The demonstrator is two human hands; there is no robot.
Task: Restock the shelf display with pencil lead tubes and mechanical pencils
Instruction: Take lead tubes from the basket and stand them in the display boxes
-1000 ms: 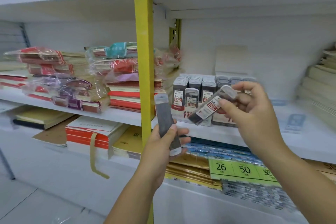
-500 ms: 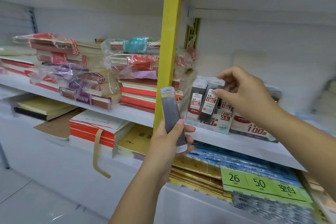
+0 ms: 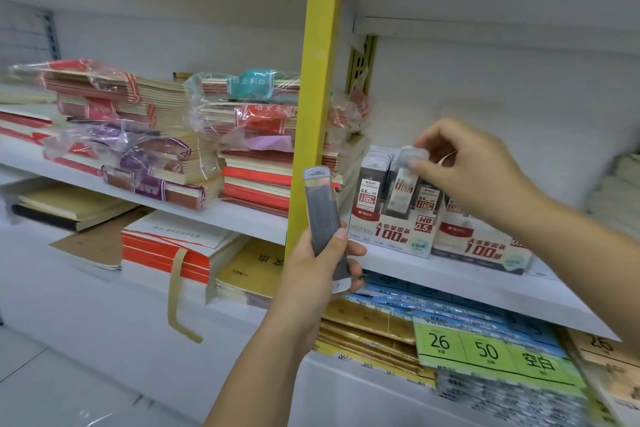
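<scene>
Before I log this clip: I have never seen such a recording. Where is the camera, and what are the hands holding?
No machine here: a person wears one camera on the head, looking forward and down at a shop shelf. The left hand grips a grey lead tube upright before the yellow post. The fingers of the right hand pinch the cap of a second tube, holding it among others in a display box. A second box stands right of it; wrapped notebook stacks lie left of the post.

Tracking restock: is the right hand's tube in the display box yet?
Partly in: the tube leans with its lower end inside the display box; the right hand pinches its cap.
</scene>
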